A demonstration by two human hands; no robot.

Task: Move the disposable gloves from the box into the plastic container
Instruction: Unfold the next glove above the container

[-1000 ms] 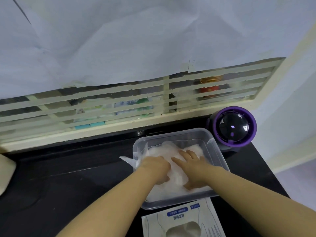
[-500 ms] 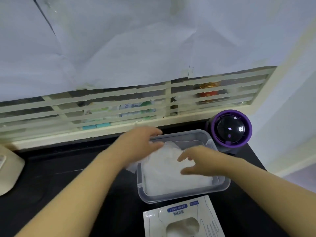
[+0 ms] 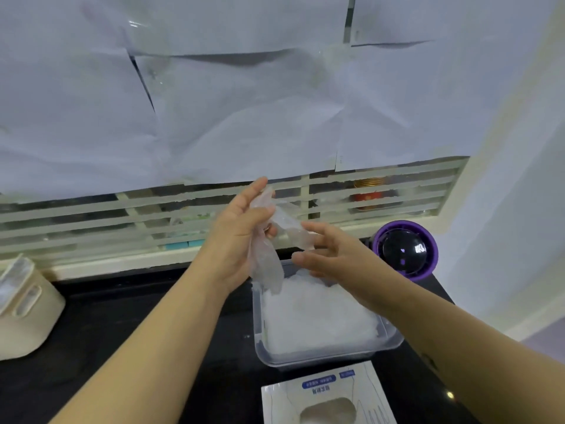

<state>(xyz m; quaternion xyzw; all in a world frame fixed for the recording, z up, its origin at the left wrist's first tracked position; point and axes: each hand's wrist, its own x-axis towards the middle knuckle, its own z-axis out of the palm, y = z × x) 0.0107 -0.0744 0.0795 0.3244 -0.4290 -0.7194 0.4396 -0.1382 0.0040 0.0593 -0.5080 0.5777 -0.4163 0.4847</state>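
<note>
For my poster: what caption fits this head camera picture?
The left hand holds one clear glove over the plastic container of gloves, right hand touching its end.

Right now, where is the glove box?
In the head view the glove box lies at the bottom edge, right of centre, on the black counter, on the person's side of the plastic container.

Clear container (image 3: 321, 360) heaped with gloves (image 3: 318, 319); loose glove (image 3: 266, 266) dangles above; box (image 3: 325, 385) just beside, perhaps part-full.
</note>
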